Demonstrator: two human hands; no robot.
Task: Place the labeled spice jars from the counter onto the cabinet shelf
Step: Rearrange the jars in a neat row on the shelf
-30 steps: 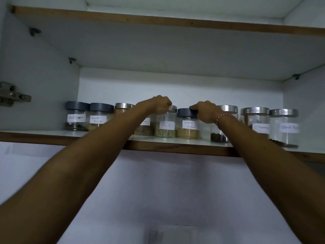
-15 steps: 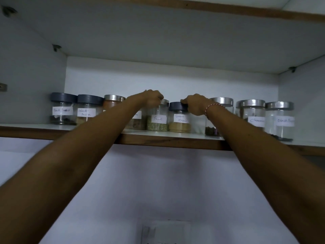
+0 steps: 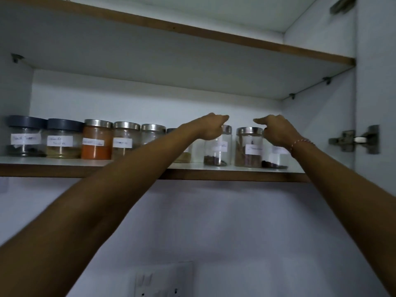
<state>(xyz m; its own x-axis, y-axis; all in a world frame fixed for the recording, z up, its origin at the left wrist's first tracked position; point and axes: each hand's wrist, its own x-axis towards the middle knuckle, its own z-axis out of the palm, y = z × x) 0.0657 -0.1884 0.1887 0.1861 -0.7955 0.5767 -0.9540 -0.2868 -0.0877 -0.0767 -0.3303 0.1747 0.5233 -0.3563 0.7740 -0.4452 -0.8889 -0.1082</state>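
Observation:
A row of labeled spice jars stands on the cabinet shelf [image 3: 235, 171]: two dark-lidded jars [image 3: 25, 136] at the left, an orange-powder jar [image 3: 97, 140], then several steel-lidded ones. My left hand [image 3: 212, 127] hovers over the lid of a steel-lidded jar [image 3: 218, 150] holding dark bits, its fingers loosely curled and empty. My right hand [image 3: 276, 131] is beside the lid of the brown-stick jar [image 3: 248, 150], fingers apart, gripping nothing. It hides most of the last jar [image 3: 276, 158]. My left arm covers a jar of tan powder [image 3: 183, 156].
An upper shelf [image 3: 214, 35] sits close above the jars. The cabinet's right wall carries a metal hinge [image 3: 355, 139]. A white wall with a switch plate [image 3: 162, 279] lies under the shelf. Bare shelf shows in front of the jars.
Both hands have come off the lids of the two middle jars and moved right along the row, with fingers loosened. The view has swung right.

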